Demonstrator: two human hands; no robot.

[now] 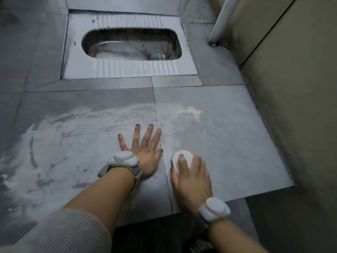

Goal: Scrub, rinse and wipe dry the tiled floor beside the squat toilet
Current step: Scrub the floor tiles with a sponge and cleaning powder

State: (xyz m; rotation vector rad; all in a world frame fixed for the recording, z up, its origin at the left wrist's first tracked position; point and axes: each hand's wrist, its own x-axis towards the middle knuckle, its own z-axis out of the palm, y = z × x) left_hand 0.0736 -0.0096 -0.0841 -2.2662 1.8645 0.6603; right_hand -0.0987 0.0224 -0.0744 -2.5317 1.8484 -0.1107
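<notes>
Your left hand is flat on the floor, fingers straight and spread, holding nothing. Your right hand has its fingers curled over a white scrubber, pressing it to the tile just right of your left thumb; the hand is motion-blurred.

A grout line runs between the two hands, just off your left thumb. White powder is smeared across the tile left of your left fingers, and a yellowish patch sits beyond the scrubber. The toilet lies past your fingertips, well apart, with a strip of narrow tiles in between.

Right of the scrubber there's open tile up to the wall. A pipe drops into the far right corner. The raised tile ends at a step edge beside your right wrist. Wide room to your left.
</notes>
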